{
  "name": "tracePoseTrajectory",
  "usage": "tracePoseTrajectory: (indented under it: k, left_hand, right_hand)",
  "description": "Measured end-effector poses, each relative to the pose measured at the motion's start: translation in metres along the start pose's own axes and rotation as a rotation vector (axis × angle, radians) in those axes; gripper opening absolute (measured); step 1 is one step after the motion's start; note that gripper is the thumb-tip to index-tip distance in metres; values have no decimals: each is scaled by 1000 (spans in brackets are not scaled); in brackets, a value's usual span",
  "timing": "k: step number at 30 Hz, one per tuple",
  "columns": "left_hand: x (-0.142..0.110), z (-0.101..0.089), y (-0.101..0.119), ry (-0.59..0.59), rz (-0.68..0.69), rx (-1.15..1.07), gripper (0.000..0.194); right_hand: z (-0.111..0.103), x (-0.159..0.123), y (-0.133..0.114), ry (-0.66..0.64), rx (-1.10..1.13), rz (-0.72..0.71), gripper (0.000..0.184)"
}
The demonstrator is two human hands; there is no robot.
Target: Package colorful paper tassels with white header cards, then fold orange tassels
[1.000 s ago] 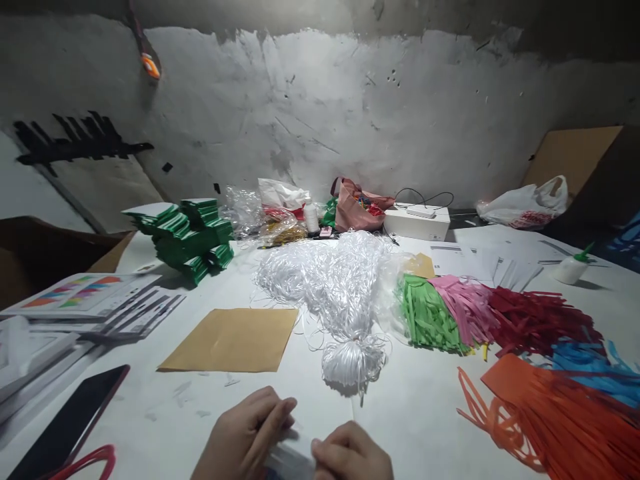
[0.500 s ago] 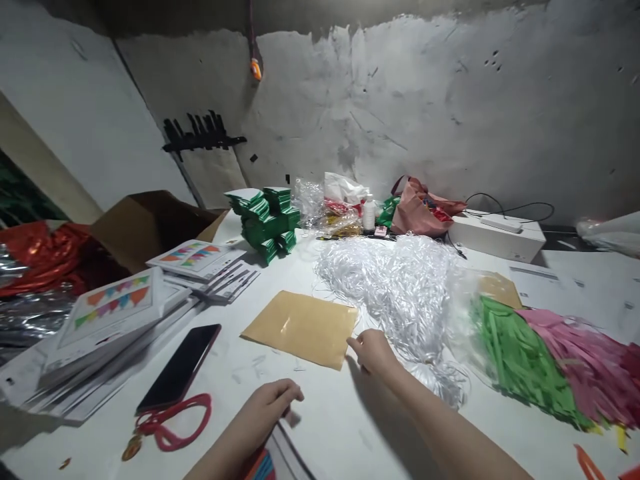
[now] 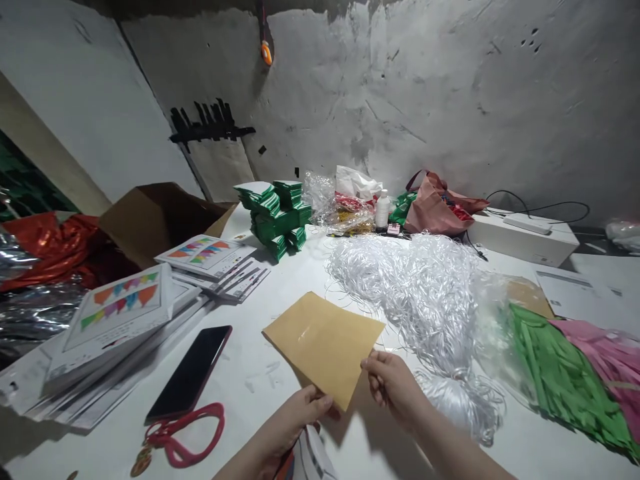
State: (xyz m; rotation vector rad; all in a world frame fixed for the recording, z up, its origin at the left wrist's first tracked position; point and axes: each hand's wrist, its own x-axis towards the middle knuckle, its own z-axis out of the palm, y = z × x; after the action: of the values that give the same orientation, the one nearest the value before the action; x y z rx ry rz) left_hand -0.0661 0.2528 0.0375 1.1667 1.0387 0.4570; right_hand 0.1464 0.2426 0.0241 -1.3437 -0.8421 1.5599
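Above the table, left fingers clasp a packet, right fingers brown paper pointing lengthwise away leftward.

The lower centre shows one left hand, one right hand and one brown sheet; the lower left, one phone and one red strap; the right, two fringed bundles.

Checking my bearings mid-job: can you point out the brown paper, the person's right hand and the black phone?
Brown paper [image 3: 325, 343]: head view, middle of its upper face.
Right hand [image 3: 393, 381]: head view, middle of the hand.
Black phone [image 3: 191, 373]: head view, middle of its dark screen.
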Motion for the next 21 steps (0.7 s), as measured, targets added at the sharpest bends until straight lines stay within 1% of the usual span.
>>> tracePoseTrajectory:
  k: [3,5,7,10,13,16,18,19,20,21]
  left_hand:
    - [-5,8,-4,-60,-28,-179,63]
    - [-10,12,-6,-101,-57,-305,61]
    - [-15,16,-6,-110,-87,-363,55]
    - [-23,23,-5,-142,-113,-399,51]
    - [-30,33,-2,-184,-96,-432,58]
    - [-34,44,-1,-150,-125,-460,58]
    - [-36,49,-3,-105,-145,-476,57]
    - [-36,51,-5,-79,-144,-478,57]
    - [-37,52,-6,-55,-140,-476,57]
    - [-37,53,-8,-38,-137,-469,56]
  right_hand:
    - [3,-33,22,-53,99,20,43]
    - [2,-49,37,-68,156,41,56]
    - [-1,-59,50,-53,206,43,65]
    - [-7,-68,64,-26,235,29,63]
    - [-9,-75,72,-24,227,26,63]
    - [-12,-85,74,-37,159,30,65]
    - [-20,-97,71,-81,82,83,64]
    - [-26,-104,68,-75,4,90,61]
    - [-32,-112,64,-31,-108,47,58]
    - [-39,-120,58,47,-249,-55,55]
